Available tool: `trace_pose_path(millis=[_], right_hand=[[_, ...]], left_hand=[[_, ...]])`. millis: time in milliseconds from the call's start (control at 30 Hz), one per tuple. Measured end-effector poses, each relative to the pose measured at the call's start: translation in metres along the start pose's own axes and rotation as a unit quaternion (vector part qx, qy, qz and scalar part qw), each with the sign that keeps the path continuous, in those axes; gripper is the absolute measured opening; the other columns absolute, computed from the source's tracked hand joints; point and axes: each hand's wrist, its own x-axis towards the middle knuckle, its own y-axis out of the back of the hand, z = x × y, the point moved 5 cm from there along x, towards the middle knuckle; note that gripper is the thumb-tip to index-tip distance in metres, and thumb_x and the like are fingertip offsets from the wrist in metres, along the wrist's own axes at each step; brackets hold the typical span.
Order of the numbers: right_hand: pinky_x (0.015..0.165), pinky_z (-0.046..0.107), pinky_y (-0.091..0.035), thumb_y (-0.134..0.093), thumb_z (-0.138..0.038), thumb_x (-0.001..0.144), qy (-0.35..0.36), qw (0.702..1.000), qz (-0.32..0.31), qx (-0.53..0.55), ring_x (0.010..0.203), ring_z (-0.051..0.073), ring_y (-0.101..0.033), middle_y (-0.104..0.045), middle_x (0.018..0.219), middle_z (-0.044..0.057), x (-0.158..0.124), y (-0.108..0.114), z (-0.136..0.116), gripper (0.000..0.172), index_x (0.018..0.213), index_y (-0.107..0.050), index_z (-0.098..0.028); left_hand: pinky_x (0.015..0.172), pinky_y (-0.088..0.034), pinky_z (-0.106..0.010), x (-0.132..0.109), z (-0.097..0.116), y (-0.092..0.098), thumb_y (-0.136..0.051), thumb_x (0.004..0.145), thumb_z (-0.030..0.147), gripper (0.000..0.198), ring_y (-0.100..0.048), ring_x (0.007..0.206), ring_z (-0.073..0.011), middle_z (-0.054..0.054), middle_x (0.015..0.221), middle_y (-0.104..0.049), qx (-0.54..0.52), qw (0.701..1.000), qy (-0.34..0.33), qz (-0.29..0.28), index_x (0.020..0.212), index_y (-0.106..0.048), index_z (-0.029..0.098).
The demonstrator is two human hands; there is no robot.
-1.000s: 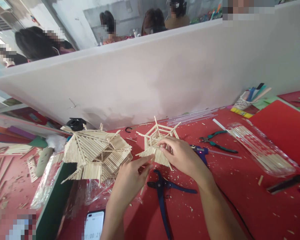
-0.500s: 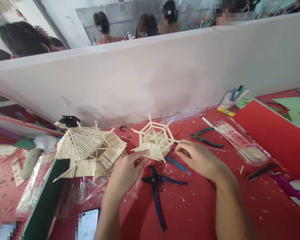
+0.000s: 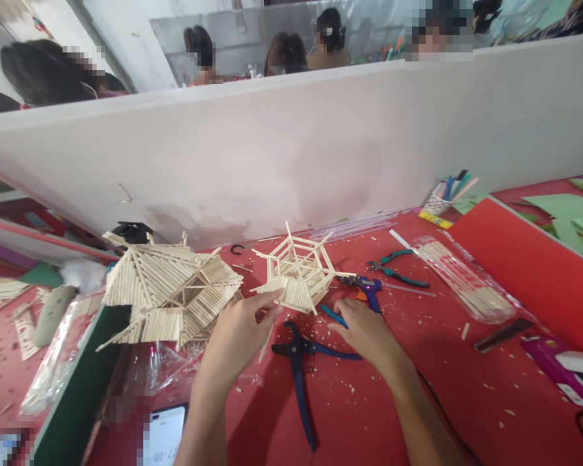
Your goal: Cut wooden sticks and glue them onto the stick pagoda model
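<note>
A small hexagonal frame of pale wooden sticks point(image 3: 298, 272) stands on the red table, its front panel filled with sticks laid side by side. My left hand point(image 3: 245, 330) is at its front left corner, index finger and thumb apart, the fingertip at the panel's edge. My right hand point(image 3: 364, 327) reaches over a thin blue stick point(image 3: 334, 316), with finger and thumb on either side of it. Beyond that hand lies a blue glue gun point(image 3: 369, 290), its nozzle beside the frame. Blue-handled cutters point(image 3: 298, 369) lie open between my forearms.
A larger stick model point(image 3: 170, 291) stands at left, near a green board point(image 3: 85, 388) and a phone point(image 3: 165, 433). Green-handled pliers point(image 3: 398, 268), a packet of sticks point(image 3: 461, 275) and a red board point(image 3: 529, 259) lie at right. A white partition point(image 3: 252, 162) runs behind; people sit beyond it.
My right hand has moved down and left, from the frame's right side to the blue stick, uncovering the glue gun. The left hand stays at the frame's corner.
</note>
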Motion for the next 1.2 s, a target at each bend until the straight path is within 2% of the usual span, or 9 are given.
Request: trace_pose_path(millis=[100, 200, 300, 433, 800, 933, 1033, 1133, 1200], right_hand=[[0.075, 0.035, -0.046, -0.055, -0.021, 0.093, 0.005, 1.000, -0.003, -0.018, 0.097, 0.030, -0.066, -0.069, 0.103, 0.016, 0.003, -0.014, 0.000, 0.007, 0.096, -0.060, -0.016], [0.072, 0.034, -0.045, -0.041, -0.018, 0.098, -0.002, 1.000, 0.009, 0.013, 0.094, 0.030, -0.068, -0.070, 0.097, 0.017, 0.001, -0.016, 0.003, 0.017, 0.101, -0.057, -0.014], [0.071, 0.033, -0.045, -0.032, -0.021, 0.101, -0.009, 0.995, 0.032, 0.094, 0.088, 0.027, -0.070, -0.071, 0.093, 0.014, -0.001, -0.011, 0.007, 0.025, 0.110, -0.054, -0.014], [0.073, 0.033, -0.047, -0.029, -0.029, 0.103, 0.000, 0.985, 0.068, 0.159, 0.091, 0.027, -0.070, -0.072, 0.096, 0.012, -0.003, -0.006, 0.008, 0.032, 0.113, -0.057, -0.017], [0.070, 0.033, -0.049, -0.030, -0.033, 0.102, -0.017, 0.982, 0.074, 0.171, 0.084, 0.027, -0.070, -0.073, 0.091, 0.012, -0.002, -0.016, 0.005, 0.039, 0.123, -0.060, -0.018], [0.074, 0.032, -0.048, -0.031, -0.042, 0.103, -0.042, 0.959, 0.084, 0.268, 0.081, 0.023, -0.065, -0.068, 0.087, 0.006, -0.002, -0.009, 0.007, 0.036, 0.106, -0.060, -0.022], [0.068, 0.028, -0.047, -0.034, -0.049, 0.102, -0.046, 0.927, 0.089, 0.362, 0.071, 0.018, -0.056, -0.058, 0.076, 0.001, -0.002, -0.005, 0.010, 0.037, 0.089, -0.055, -0.022], [0.056, 0.025, -0.041, -0.036, -0.053, 0.100, -0.057, 0.885, 0.093, 0.452, 0.058, 0.014, -0.046, -0.046, 0.066, -0.003, -0.002, -0.007, 0.017, 0.037, 0.087, -0.050, -0.022], [0.052, 0.024, -0.038, -0.035, -0.053, 0.100, -0.049, 0.875, 0.084, 0.475, 0.054, 0.013, -0.042, -0.045, 0.065, -0.004, -0.001, -0.010, 0.021, 0.036, 0.092, -0.050, -0.022]], left_hand=[[0.073, -0.054, -0.030, 0.000, -0.001, 0.000, -0.052, 0.091, 0.034, 0.033, -0.069, 0.076, -0.0184, -0.001, 0.089, -0.078, 0.004, 1.000, 0.012, -0.001, 0.117, -0.073, 0.031], [0.071, -0.054, -0.029, 0.000, -0.003, -0.001, -0.054, 0.091, 0.035, 0.032, -0.070, 0.076, -0.0176, -0.001, 0.093, -0.079, -0.009, 1.000, 0.020, -0.002, 0.116, -0.073, 0.031], [0.072, -0.054, -0.029, 0.000, -0.006, -0.003, -0.055, 0.091, 0.036, 0.031, -0.071, 0.078, -0.0175, -0.001, 0.099, -0.079, -0.027, 0.999, 0.021, -0.002, 0.115, -0.073, 0.032], [0.075, -0.055, -0.030, 0.000, -0.010, -0.004, -0.056, 0.090, 0.038, 0.030, -0.073, 0.084, -0.0184, -0.001, 0.101, -0.078, -0.047, 0.999, 0.027, -0.003, 0.114, -0.074, 0.033], [0.075, -0.058, -0.029, 0.001, -0.013, -0.005, -0.058, 0.088, 0.039, 0.030, -0.074, 0.085, -0.0194, 0.000, 0.100, -0.079, -0.046, 0.998, 0.036, 0.002, 0.114, -0.074, 0.034], [0.075, -0.057, -0.028, 0.002, -0.013, -0.004, -0.058, 0.088, 0.039, 0.030, -0.074, 0.086, -0.0195, 0.001, 0.102, -0.078, -0.044, 0.999, 0.032, 0.002, 0.113, -0.074, 0.033], [0.073, -0.056, -0.027, 0.002, -0.012, -0.004, -0.059, 0.088, 0.038, 0.029, -0.074, 0.083, -0.0192, 0.002, 0.099, -0.079, -0.038, 0.999, 0.032, 0.003, 0.112, -0.075, 0.033], [0.073, -0.056, -0.028, 0.003, -0.012, -0.004, -0.058, 0.087, 0.037, 0.031, -0.074, 0.082, -0.0195, 0.000, 0.098, -0.079, -0.037, 0.999, 0.027, 0.007, 0.113, -0.074, 0.032], [0.073, -0.056, -0.029, 0.004, -0.011, -0.004, -0.057, 0.087, 0.037, 0.032, -0.074, 0.082, -0.0199, -0.001, 0.096, -0.079, -0.037, 0.999, 0.026, 0.006, 0.114, -0.074, 0.031]])
